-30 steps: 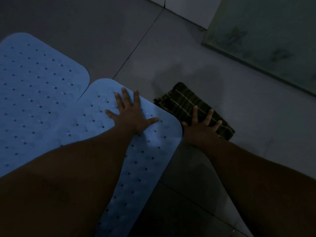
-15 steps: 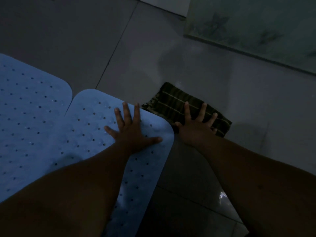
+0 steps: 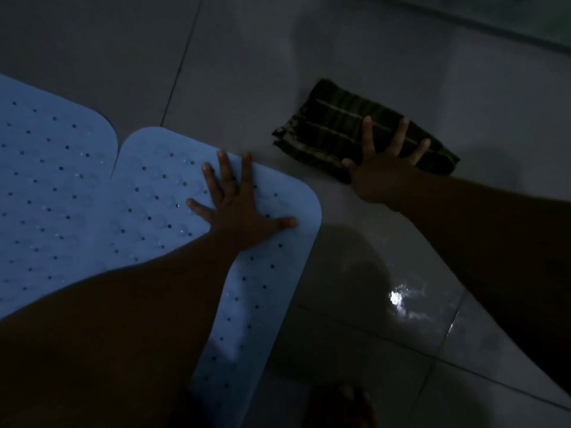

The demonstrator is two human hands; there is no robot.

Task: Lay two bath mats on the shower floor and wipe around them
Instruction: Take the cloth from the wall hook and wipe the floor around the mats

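Note:
Two light blue perforated bath mats lie side by side on the grey tiled floor: the left mat [image 3: 46, 180] and the right mat [image 3: 154, 193]. My left hand [image 3: 238, 208] presses flat with fingers spread on the right mat near its far right corner. A folded dark green striped cloth [image 3: 333, 131] lies on the tiles to the right of the mats. My right hand [image 3: 383, 171] rests flat on the cloth's near right part, fingers spread.
Wet, glossy tile [image 3: 398, 301] reflects a bright spot between my arms. A glass panel's lower edge [image 3: 494, 23] runs along the top right. Toes of a foot [image 3: 349, 396] show at the bottom. Grout lines cross the floor.
My right hand and the cloth have slid to the right, away from the mat's corner. My left hand stays pressed on the right mat. The view has shifted.

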